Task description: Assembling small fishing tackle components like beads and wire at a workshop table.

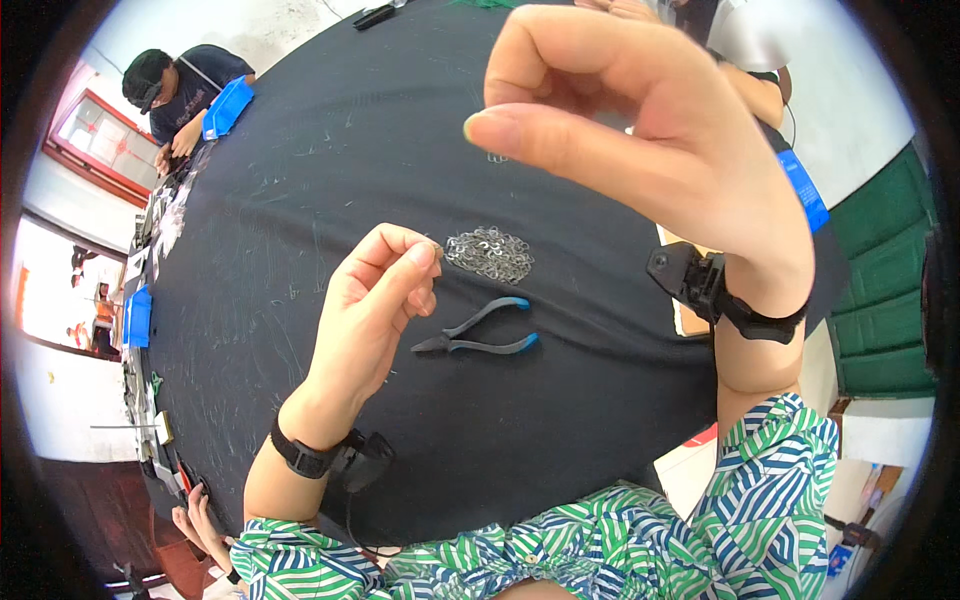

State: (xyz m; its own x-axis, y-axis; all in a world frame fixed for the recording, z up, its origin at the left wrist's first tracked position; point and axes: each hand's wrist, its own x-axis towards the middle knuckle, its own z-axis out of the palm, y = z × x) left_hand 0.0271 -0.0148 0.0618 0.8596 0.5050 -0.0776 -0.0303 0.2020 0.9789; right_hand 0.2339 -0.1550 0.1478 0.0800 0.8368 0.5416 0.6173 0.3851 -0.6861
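My left hand [378, 282] is closed, its thumb and index finger pressed together in a pinch. Whatever sits between those fingertips is too small to make out. Beside them on the black cloth lies a pile of small silver metal links [488, 254]. A pair of pliers [482, 336] with dark jaws and blue-tipped handles rests below the pile, its handles spread. My right hand [640, 130] is raised high toward the camera, fingers curled in and thumb against the index finger. What it holds, if anything, is hidden. A black strap circles each wrist.
A black cloth [300, 200] with wrinkles covers the round table. A person [190, 95] sits at the far left by a blue bin [228, 108]. Another blue bin [137, 318] stands on the left edge. Another person's hands [200, 520] are at the lower left.
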